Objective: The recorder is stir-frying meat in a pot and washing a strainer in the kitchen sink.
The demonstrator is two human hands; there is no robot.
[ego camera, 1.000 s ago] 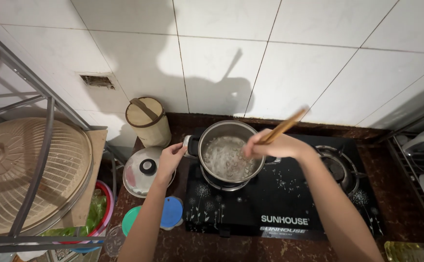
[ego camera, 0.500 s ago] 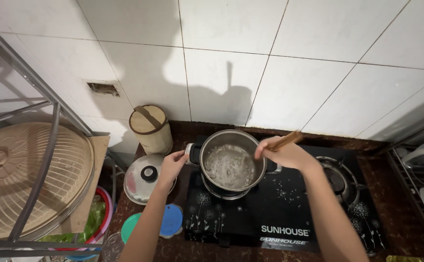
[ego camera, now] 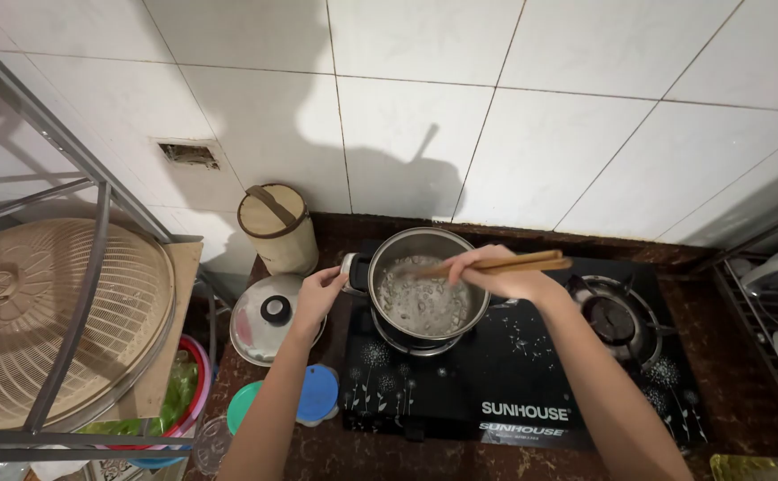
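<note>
Head view, from the left: a metal rack (ego camera: pixel 68 267) stands well to the left of the left hand, carrying a round beige plastic basket (ego camera: pixel 46 325). Behind and just left of that hand sits a tan cylindrical container (ego camera: pixel 277 227), and directly beside it on the bench (ego camera: pixel 727 392) lies a steel pot lid (ego camera: pixel 264 319) with a black knob. A blue round lid (ego camera: pixel 316 394) shows partly from under the left forearm. The left hand (ego camera: pixel 317 298) is closed on the dark side handle of the steel pot (ego camera: pixel 424 289). This pot rests on the left burner of a black glass gas stove (ego camera: pixel 513 374), between the two hands, and holds a pale, lumpy mixture. The right hand (ego camera: pixel 500 278) is over the pot's right rim, gripping wooden chopsticks (ego camera: pixel 496 264) that lie nearly level, their tips over the mixture. Right of this hand is the free burner (ego camera: pixel 616 312).
</note>
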